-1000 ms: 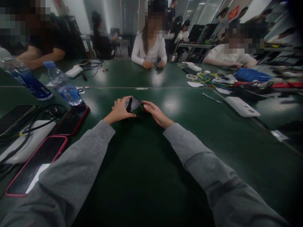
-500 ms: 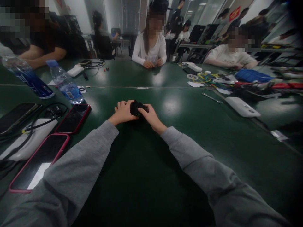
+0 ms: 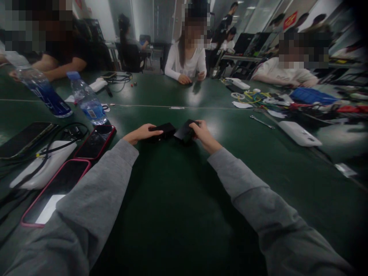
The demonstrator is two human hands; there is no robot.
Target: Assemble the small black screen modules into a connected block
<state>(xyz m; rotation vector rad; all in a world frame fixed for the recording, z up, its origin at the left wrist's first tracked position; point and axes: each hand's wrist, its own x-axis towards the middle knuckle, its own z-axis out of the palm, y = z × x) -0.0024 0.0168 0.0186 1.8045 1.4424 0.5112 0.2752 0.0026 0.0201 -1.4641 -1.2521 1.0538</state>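
Note:
My left hand (image 3: 143,133) is closed on a dark, box-shaped black piece (image 3: 166,130), thumb on its near side. In my right hand (image 3: 203,133) is a second black piece (image 3: 184,132), flat-faced and tilted, pinched at its right edge. A narrow gap separates the two pieces, just above the green table (image 3: 172,199). Both are too dark to show what kind of thing they are.
At the left lie a red-edged phone (image 3: 96,142), a pink-cased phone (image 3: 59,191), a white power bank (image 3: 43,165) with cables, and a water bottle (image 3: 87,99). At right are a wrench (image 3: 262,122) and a white device (image 3: 299,133). People sit across the table.
My hands have moved apart, and the black object between them now shows as two separate pieces, one in each hand. The whole view has shifted slightly.

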